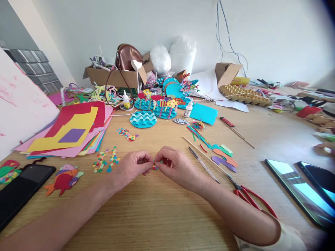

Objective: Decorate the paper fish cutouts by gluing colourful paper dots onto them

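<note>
My left hand (133, 167) and my right hand (176, 165) meet at the middle of the wooden table (162, 216). Both pinch one tiny multicoloured paper piece (155, 167) between their fingertips, just above the tabletop. Small paper scraps (106, 161) lie to the left of my left hand. Red-handled scissors (248, 196) rest by my right forearm, and a thin paintbrush (203, 164) and a wooden stick (201, 153) lie just right of my right hand.
Stacked coloured paper sheets (70, 130) lie at the left, with a paper fish (64, 178) and a black phone (21, 190) nearer. Teal wave discs (143, 119), glue bottles (187, 108) and cardboard boxes (115, 75) crowd the back. Two tablets (298, 186) lie right.
</note>
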Demonstrator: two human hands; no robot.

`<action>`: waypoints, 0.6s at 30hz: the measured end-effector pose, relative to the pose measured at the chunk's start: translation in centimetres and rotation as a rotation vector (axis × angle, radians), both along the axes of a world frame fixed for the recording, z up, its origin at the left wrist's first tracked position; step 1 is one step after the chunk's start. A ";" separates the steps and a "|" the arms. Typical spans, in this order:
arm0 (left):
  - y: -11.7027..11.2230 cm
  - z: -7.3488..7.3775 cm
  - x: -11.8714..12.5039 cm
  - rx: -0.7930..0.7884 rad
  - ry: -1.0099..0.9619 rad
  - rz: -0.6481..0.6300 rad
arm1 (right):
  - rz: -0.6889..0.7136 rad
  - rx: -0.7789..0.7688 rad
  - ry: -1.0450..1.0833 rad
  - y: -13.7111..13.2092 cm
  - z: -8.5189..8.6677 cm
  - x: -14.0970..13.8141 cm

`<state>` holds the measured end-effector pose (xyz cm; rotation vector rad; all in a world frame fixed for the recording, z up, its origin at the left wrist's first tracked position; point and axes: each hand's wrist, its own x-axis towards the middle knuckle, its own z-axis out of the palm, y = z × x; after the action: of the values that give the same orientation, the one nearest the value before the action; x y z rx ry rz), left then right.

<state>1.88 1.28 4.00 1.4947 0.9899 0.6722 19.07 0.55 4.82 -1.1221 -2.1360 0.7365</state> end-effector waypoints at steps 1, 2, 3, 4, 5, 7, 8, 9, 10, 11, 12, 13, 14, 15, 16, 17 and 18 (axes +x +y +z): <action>0.1 -0.1 0.0 0.006 0.003 -0.004 | 0.008 0.010 -0.017 0.0 0.1 0.0; 0.1 -0.2 0.0 0.013 0.005 -0.011 | 0.013 0.013 -0.034 0.0 0.1 0.0; 0.2 -0.4 0.0 0.020 0.005 -0.017 | 0.018 0.013 -0.049 0.1 0.1 -0.1; 0.2 -0.5 -0.1 0.025 0.006 -0.025 | 0.022 0.012 -0.063 0.1 0.1 -0.1; 0.2 -0.7 -0.1 0.029 0.008 -0.031 | 0.026 0.009 -0.076 0.1 0.1 -0.2; 0.3 -0.9 -0.1 0.032 0.008 -0.039 | 0.029 -0.004 -0.097 0.1 0.3 -0.3; 0.3 -0.9 -0.1 0.034 0.010 -0.039 | 0.031 -0.014 -0.108 0.1 0.5 -0.2; 0.3 -0.8 -0.2 0.043 0.022 -0.037 | 0.033 -0.024 -0.118 0.3 0.7 -0.2; 0.3 -0.7 -0.2 0.068 0.053 -0.030 | 0.030 -0.036 -0.130 0.5 0.9 0.0; 0.3 -0.5 -0.4 0.115 0.110 -0.020 | 0.025 -0.049 -0.145 0.7 1.1 0.3; 0.2 -0.2 -0.5 0.191 0.191 -0.018 | 0.017 -0.064 -0.162 1.1 1.3 0.6; 0.1 0.1 -0.7 0.292 0.286 -0.028 | 0.008 -0.082 -0.183 1.6 1.4 1.1; 0.0 0.3 -1.0 0.409 0.386 -0.055 | 0.005 -0.100 -0.207 2.1 1.5 1.5; -0.1 0.4 -1.2 0.526 0.477 -0.096 | 0.005 -0.116 -0.233 2.6 1.4 1.9; -0.2 0.3 -1.5 0.634 0.552 -0.140 | 0.011 -0.122 -0.259 3.1 1.3 2.3; -0.4 0.1 -1.7 0.721 0.609 -0.180 | 0.022 -0.128 -0.286 3.5 1.1 2.6; -0.5 -0.2 -1.9 0.791 0.649 -0.206 | 0.035 -0.139 -0.316 3.9 0.9 2.8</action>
<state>-0.06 0.81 3.78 2.5823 1.0709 0.4408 21.86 4.45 5.73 -1.3528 -2.4006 0.7763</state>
